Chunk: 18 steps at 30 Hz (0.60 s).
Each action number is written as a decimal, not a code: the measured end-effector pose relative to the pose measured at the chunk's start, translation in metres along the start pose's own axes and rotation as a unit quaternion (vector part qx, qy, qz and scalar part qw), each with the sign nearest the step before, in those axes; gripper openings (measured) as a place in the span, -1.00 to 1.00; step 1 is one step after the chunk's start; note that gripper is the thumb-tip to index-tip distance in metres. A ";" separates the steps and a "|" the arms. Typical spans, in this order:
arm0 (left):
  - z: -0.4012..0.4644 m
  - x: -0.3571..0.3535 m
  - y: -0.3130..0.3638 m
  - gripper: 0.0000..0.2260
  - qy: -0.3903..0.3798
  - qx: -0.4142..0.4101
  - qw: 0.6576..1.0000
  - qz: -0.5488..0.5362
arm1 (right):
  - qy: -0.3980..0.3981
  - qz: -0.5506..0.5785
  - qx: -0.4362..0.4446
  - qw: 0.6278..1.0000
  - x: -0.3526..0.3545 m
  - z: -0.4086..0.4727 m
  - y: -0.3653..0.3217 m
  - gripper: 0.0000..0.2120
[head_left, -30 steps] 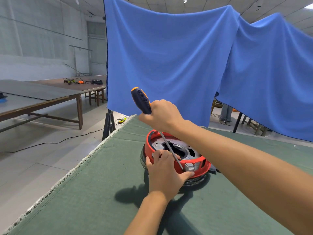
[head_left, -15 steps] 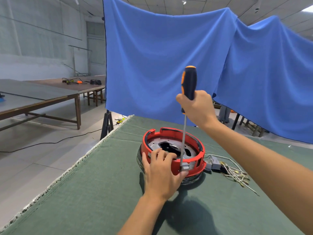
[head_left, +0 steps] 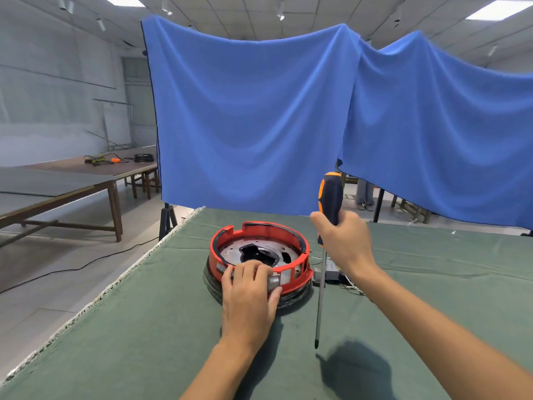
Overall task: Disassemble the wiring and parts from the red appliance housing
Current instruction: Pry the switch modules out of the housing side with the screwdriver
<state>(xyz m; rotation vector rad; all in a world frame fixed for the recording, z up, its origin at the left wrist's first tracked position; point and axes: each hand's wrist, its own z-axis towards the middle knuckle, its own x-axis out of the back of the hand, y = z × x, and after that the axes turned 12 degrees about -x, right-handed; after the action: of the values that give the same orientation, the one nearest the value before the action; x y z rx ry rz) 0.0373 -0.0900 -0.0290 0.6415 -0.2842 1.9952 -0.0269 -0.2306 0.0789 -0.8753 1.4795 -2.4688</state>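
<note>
Both bare forearms reach in from the bottom of the frame. The left hand (head_left: 250, 295) sits at lower centre, palm down, fingers curled over the near rim of the red housing (head_left: 261, 256). The right hand (head_left: 343, 241), right of centre and higher, is fisted round the handle of a screwdriver (head_left: 330, 202) held upright, shaft pointing down.

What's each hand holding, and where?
Right hand: screwdriver by its handle's lower part. Left hand: red housing, gripped at its near rim.

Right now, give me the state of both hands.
Left hand: grips the red housing rim.
Right hand: holds the screwdriver.
</note>
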 end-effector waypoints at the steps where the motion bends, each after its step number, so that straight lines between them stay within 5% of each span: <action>1: 0.000 0.000 0.002 -0.68 -0.007 0.008 1.000 0.008 | -0.003 0.006 -0.014 1.000 -0.001 -0.003 0.004 -0.65; 8: 0.004 -0.007 0.009 -0.54 -0.081 0.044 0.990 0.103 | -0.058 0.107 -0.109 0.987 -0.010 0.004 0.031 -0.70; 18: 0.006 -0.018 0.012 -0.64 -0.065 0.054 0.985 0.148 | -0.134 0.126 -0.210 0.960 -0.040 0.003 0.057 -0.77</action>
<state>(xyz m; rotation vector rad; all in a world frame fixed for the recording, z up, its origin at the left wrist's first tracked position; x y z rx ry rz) 0.0355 -0.1119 -0.0326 0.8407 -0.3710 2.2682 -0.0027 -0.2463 0.0153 -0.9659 1.9040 -1.8049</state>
